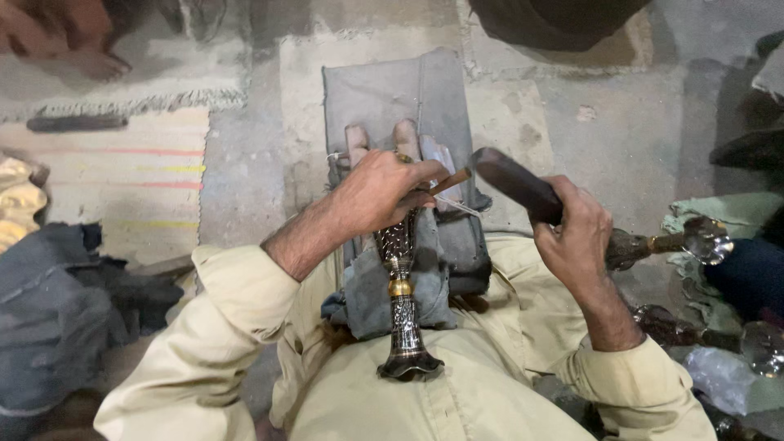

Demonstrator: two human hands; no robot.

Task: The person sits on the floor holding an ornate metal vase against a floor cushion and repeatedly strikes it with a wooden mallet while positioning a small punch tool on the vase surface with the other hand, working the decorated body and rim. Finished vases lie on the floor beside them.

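Metal stand's (402, 310) upper part hidden under left hand (377, 192), mallet (516, 184) head blurred

Pale cream long-sleeved tunic, both sleeves pushed up to the forearms, creased cloth, stitched front placket down the chest. Left hand (377, 192) and right hand (578, 237) bare, no gloves.

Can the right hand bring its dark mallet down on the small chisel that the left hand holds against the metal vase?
Probably yes. The right hand holds the mallet raised right beside the chisel, whose end sticks out of the left hand with nothing between them. The vase lies below.
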